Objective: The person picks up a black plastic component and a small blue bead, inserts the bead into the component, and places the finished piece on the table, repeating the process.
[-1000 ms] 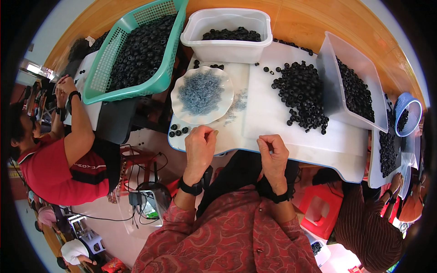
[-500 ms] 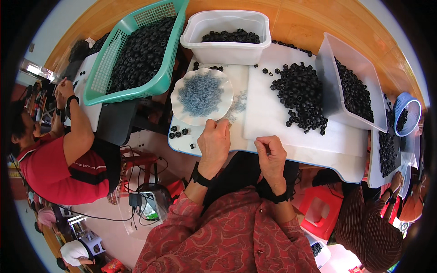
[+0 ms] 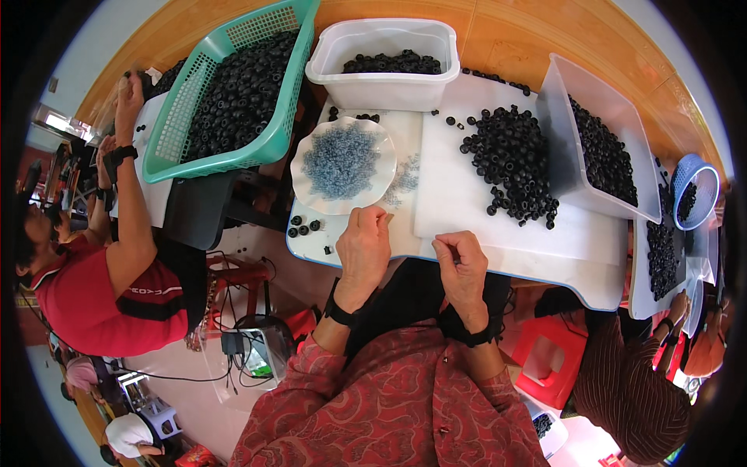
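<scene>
My left hand (image 3: 364, 253) is closed with its fingertips pinched, just in front of a scalloped white plate (image 3: 299, 189). On that plate lies a heap of small translucent grey-blue pieces (image 3: 339, 162), with more scattered beside its right rim. At the table's front edge my right hand (image 3: 464, 268) is closed too, thumb against the curled fingers. Whatever either hand pinches is too small or hidden to make out. Beyond my right hand spreads a pile of small black ring-like parts (image 3: 510, 159). Several more black parts (image 3: 303, 227) sit left of my left hand.
Behind the plate stands a white tub (image 3: 381, 92) with black parts. A green basket (image 3: 167, 165) heaped with them is at left, a clear bin (image 3: 560, 117) at right. A blue basket (image 3: 704, 187) lies farther right. Co-workers sit on both sides; a red stool (image 3: 572, 350) is behind right.
My hands stay almost in place, both still closed. The co-worker on the left has raised a hand higher beside the green basket.
</scene>
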`<state>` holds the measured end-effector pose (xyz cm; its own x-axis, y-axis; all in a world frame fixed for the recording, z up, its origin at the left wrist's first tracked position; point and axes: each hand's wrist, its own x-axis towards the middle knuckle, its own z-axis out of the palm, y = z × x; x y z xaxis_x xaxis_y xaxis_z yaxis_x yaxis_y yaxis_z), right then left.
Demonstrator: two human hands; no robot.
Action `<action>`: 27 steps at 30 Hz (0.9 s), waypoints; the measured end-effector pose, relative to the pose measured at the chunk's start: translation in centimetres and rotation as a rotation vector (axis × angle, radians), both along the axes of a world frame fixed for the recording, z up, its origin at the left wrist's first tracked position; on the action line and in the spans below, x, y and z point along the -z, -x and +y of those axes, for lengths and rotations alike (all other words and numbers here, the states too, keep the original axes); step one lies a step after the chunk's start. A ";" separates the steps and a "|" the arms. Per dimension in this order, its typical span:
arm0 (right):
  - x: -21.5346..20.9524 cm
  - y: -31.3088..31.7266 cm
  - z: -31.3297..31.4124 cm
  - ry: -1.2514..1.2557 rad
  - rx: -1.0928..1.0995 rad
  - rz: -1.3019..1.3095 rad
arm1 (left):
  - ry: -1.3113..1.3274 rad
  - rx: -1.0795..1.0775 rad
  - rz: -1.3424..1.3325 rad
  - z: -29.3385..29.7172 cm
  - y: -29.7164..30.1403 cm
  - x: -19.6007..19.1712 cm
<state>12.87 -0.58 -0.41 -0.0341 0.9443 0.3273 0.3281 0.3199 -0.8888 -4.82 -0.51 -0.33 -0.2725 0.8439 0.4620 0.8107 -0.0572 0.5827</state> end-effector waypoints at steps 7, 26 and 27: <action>-1.7 1.5 -0.4 0.203 -0.090 0.191 | 0.134 0.214 -0.562 -1.1 0.5 -0.8; -1.7 2.5 0.4 0.741 -0.333 0.611 | 0.067 0.424 -0.624 -1.7 0.5 -1.5; -1.8 2.6 0.4 0.747 -0.317 0.637 | 0.049 0.418 -0.589 -1.7 0.5 -1.6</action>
<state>10.24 -0.17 1.40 -0.3422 0.8921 -0.2949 -0.2761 -0.3955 -0.8760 -5.32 -2.20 1.22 -0.1145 0.9480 0.2969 0.2774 -0.2564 0.9259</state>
